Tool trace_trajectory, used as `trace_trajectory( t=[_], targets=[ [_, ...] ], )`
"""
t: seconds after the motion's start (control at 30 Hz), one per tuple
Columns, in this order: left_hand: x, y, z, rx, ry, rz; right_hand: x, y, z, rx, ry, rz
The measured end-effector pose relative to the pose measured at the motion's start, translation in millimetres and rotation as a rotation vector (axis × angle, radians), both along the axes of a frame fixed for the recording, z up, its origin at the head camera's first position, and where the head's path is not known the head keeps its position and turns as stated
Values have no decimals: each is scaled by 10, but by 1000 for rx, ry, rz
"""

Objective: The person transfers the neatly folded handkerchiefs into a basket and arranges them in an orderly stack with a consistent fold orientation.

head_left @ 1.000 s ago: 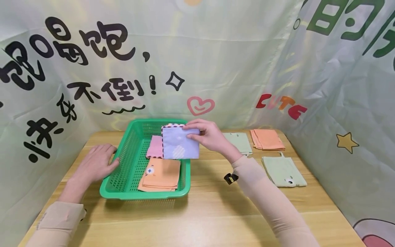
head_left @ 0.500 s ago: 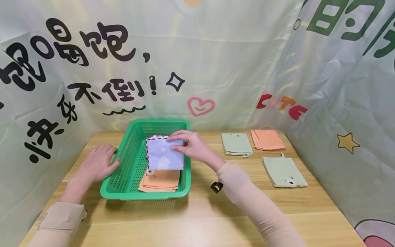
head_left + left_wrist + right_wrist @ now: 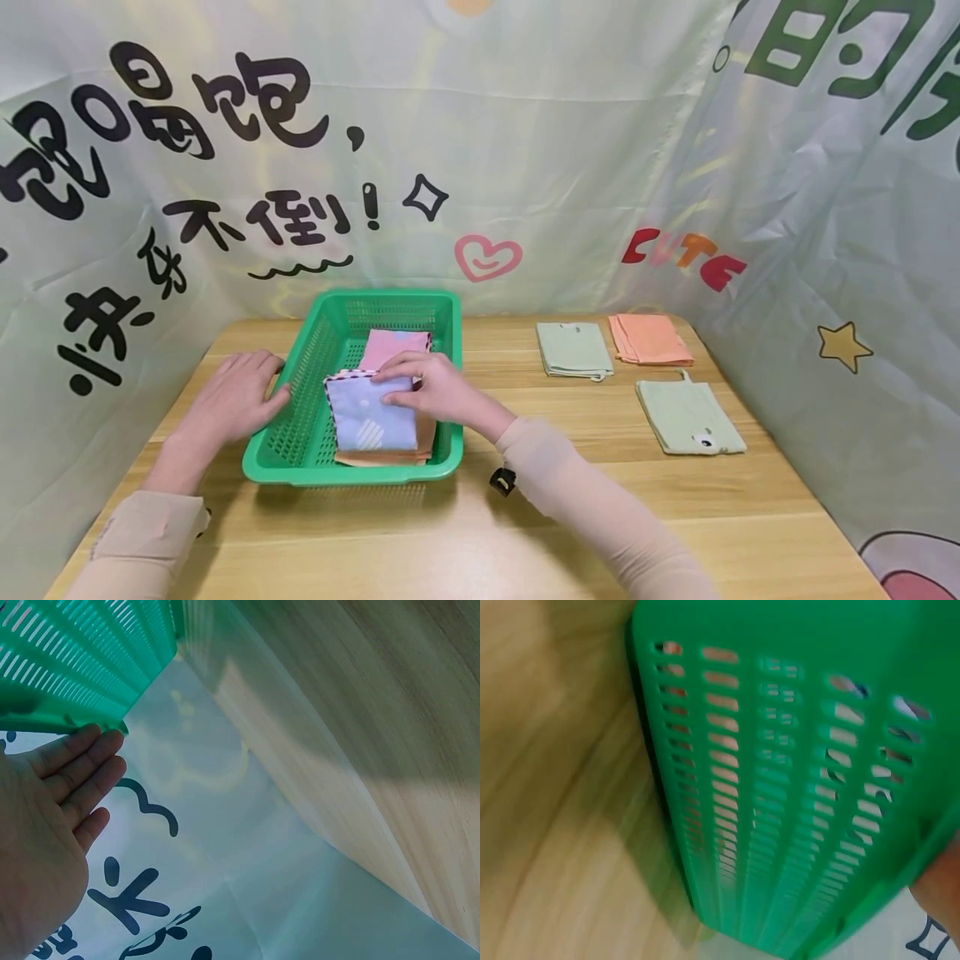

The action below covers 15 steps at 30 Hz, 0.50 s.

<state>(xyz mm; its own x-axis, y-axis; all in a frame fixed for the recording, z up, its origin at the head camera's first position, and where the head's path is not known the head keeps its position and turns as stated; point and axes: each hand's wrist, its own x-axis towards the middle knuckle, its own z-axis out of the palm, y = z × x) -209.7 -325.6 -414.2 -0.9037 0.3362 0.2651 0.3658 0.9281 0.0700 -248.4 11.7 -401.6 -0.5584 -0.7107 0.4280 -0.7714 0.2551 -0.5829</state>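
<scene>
A folded lavender cloth [image 3: 371, 417] with a dark-and-white striped edge lies over a folded orange cloth [image 3: 424, 437] inside the green basket [image 3: 352, 476]. My right hand [image 3: 427, 382] pinches the lavender cloth near its upper right part, thumb on its face. Behind it in the basket is a folded pink cloth [image 3: 392, 346]. At the basket's left rim, my left hand [image 3: 234, 398] touches the side with its thumb by the rim. The left wrist view shows that hand's fingers [image 3: 82, 769] extended against the basket. In the right wrist view, the basket's perforated wall [image 3: 780, 787] hides the cloths almost wholly.
Two folded pale green cloths [image 3: 575, 350] and a folded orange cloth [image 3: 651, 339] lie on the right part of the wooden table [image 3: 525, 517]. A printed fabric backdrop [image 3: 555, 167] stands behind and along both sides.
My right hand has carried the lavender cloth left and toward the front, from above the basket's right rim to over the orange cloth, uncovering the pink one. The left hand has stayed put.
</scene>
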Motion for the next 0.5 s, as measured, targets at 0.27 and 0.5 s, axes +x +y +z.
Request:
trace_trajectory(
  t=[0.27, 0.5],
  targets=[
    [11, -7, 10, 7, -13, 6, 39, -86, -23, 67, -8, 22],
    [3, -3, 2, 3, -14, 8, 41, -79, -4, 246, 44, -14]
  ],
)
